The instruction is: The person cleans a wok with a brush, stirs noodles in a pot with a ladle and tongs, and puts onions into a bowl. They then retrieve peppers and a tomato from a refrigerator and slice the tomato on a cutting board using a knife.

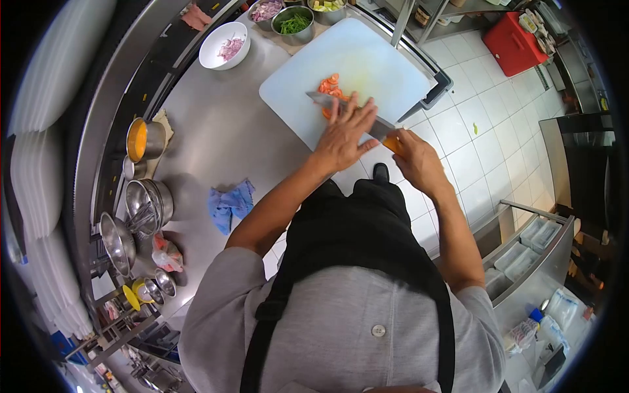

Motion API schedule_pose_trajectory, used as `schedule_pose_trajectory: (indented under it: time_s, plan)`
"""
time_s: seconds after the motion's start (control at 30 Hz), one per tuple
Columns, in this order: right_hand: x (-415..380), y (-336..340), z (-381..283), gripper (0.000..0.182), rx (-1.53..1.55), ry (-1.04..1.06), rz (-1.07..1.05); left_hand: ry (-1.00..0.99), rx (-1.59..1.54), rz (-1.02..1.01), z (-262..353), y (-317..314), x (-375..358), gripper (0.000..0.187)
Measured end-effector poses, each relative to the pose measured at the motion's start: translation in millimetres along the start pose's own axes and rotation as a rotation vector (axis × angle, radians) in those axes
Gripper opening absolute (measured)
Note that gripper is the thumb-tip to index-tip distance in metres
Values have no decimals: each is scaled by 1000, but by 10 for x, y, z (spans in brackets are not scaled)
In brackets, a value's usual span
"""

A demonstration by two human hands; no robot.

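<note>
Gripped in my right hand [418, 160] is a kitchen knife [321, 98] with a yellow-orange handle. Its blade lies across the white cutting board [288, 85], tip pointing left. My left hand [347, 134] rests over the blade with fingers stretched and spread, covering the blade's middle. Beside the blade, on its far side, sits a small heap of chopped orange-red pieces [330, 84], perhaps carrot. A few more bits show under the blade near my left fingertips; my hand hides the rest.
Behind the board stand a white bowl [208, 49] of chopped onion and metal containers holding green slices [292, 25] and other cut vegetables. A blue cloth [230, 204] lies on the steel counter [196, 131]. Metal bowls [118, 243] and a whisk line the left side.
</note>
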State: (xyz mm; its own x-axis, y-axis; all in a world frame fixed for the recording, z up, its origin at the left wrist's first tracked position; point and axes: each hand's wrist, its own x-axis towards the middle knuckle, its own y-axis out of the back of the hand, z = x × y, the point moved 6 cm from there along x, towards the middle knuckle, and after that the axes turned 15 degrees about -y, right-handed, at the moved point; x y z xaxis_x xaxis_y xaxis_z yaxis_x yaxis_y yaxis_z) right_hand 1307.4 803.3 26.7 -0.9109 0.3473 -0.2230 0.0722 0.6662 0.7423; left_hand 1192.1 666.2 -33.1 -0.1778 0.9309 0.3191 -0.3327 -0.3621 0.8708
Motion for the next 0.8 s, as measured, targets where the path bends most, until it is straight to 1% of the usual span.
schedule_pose_trajectory:
  time_s: [0.07, 0.1, 0.13, 0.2, 0.23, 0.3, 0.33, 0.37, 0.4, 0.47, 0.5, 0.6, 0.7, 0.8]
  plan:
    - [-140, 184, 38, 40, -53, -23, 6, 77, 97, 12, -287, 12, -116, 80]
    - [-231, 306, 67, 39, -57, -22, 27, 112, 108, -16, -436, 9, -208, 90]
    - [-293, 393, 131, 38, -60, -21, 47, 151, 92, 42, -545, 26, -299, 95]
    - [-320, 375, 508, 27, 117, -156, -95, 227, 59, 159, -715, 62, -409, 109]
    - [-304, 288, 655, 23, 206, -223, -165, 240, 76, 179, -803, 51, -379, 111]
    - [-196, -112, 954, 19, 638, -372, -234, 270, 105, 214, -996, 0, -262, 118]
    - [-128, -364, 1109, 21, 857, -442, -266, 220, 75, 223, -1051, -7, -143, 115]
    - [-58, -584, 1182, 27, 908, -426, -223, 171, 47, 231, -1099, 4, -2, 111]
    - [-17, -720, 1144, 28, 1013, -430, -222, 128, 16, 233, -1118, 9, 77, 108]
    - [51, -916, 1070, 28, 1100, -435, -224, 95, -53, 210, -1136, -18, 98, 97]
    - [75, -999, 1021, 29, 1113, -438, -250, 80, -89, 194, -1128, -48, 76, 91]
    - [114, -1164, 847, 29, 1145, -462, -294, 96, -97, 352, -1042, -70, -48, 78]
    - [172, -1288, 612, 28, 1097, -504, -277, 201, 53, 509, -982, -96, -9, 73]
    - [222, -1377, 439, 29, 1012, -510, -250, 223, 180, 485, -894, -150, 64, 70]
